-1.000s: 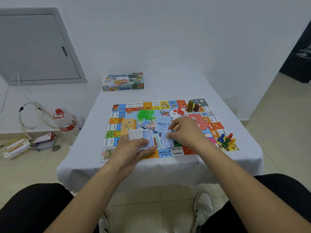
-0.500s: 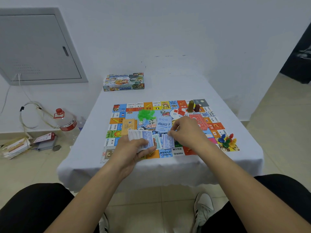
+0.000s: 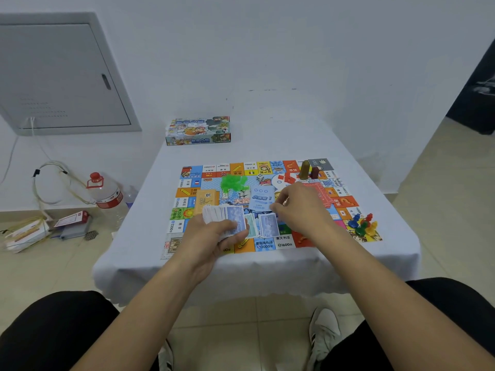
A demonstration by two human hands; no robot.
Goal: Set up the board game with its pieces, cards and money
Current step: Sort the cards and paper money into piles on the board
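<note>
Board (image 3: 267,247) lay flat on white-clothed table (image 3: 150,236), colourful squares round its edge. Left hand (image 3: 211,236) gripped a fanned stack of blue-backed cards (image 3: 225,216), thumb curled over the top card, held just above the board's near-left part. Right hand (image 3: 300,207) hovered over the board's centre, fingers curled with thumb and forefinger pinched together near a light blue card (image 3: 262,196); could not tell whether anything sat in the pinch. Two small piles lay on the board between the hands: a green-tinted pile (image 3: 251,226) and a blue-backed pile (image 3: 269,224), side by side, touching or nearly so. Orange card deck (image 3: 206,200) sat on the board's left inner area, just beyond the fanned stack. Green plastic pieces (image 3: 233,183) were heaped near the far-left centre, white die (image 3: 259,178) just right of them. Red pieces (image 3: 288,179) were scattered past the right hand. Two upright tokens, one tan (image 3: 304,170), one dark red (image 3: 315,172), stood near the far-right corner, close together. Coloured pawns (image 3: 363,224) clustered at the near-right corner. Game box (image 3: 198,131) sat at the table's far-left end, well apart from the board. Water bottle (image 3: 107,195) with red cap stood on the floor left of the table.
</note>
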